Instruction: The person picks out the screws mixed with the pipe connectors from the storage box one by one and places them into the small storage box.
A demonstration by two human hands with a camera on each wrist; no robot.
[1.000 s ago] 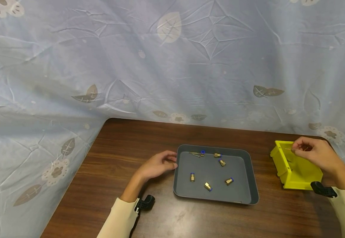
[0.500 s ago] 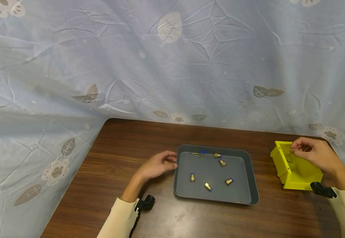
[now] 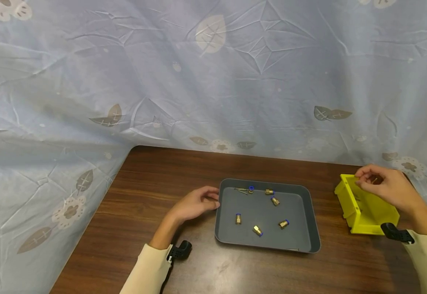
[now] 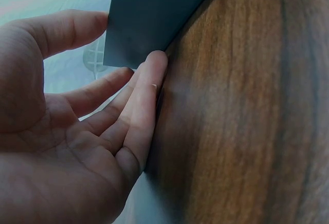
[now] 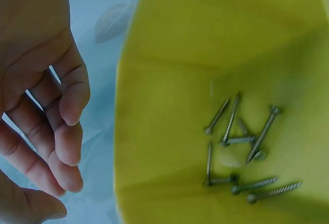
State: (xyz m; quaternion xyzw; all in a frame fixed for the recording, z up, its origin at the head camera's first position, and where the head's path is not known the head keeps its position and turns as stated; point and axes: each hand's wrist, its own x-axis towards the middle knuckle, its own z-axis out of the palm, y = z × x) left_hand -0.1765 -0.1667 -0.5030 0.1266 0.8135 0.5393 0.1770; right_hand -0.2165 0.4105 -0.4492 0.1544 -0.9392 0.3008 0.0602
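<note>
My left hand (image 3: 195, 203) touches the left side of a grey tray (image 3: 264, 245). In the left wrist view the thumb (image 4: 77, 31) and fingertips rest against the tray wall (image 4: 141, 26), fingers fairly straight. Several brass push-in fittings (image 3: 257, 230) with blue collars lie in the tray, with a few screws (image 3: 241, 190) at its back left and one (image 3: 293, 249) along its front wall. Over the back of a yellow bin (image 3: 373, 229) is my right hand (image 3: 387, 183), its fingers loosely bent, the thumb apart, nothing between them. Several screws (image 5: 264, 134) lie on the bin floor.
The brown wooden table (image 3: 154, 175) carries both tray and bin, the bin to the right of the tray. A pale patterned curtain (image 3: 213, 81) hangs behind the table's back edge. A black wrist camera (image 3: 181, 250) is strapped at the left sleeve.
A screw pinched in my right fingertips one second ago is gone from them. The right hand has shifted slightly up and left, its fingers loosening. The left hand and tray stay put.
</note>
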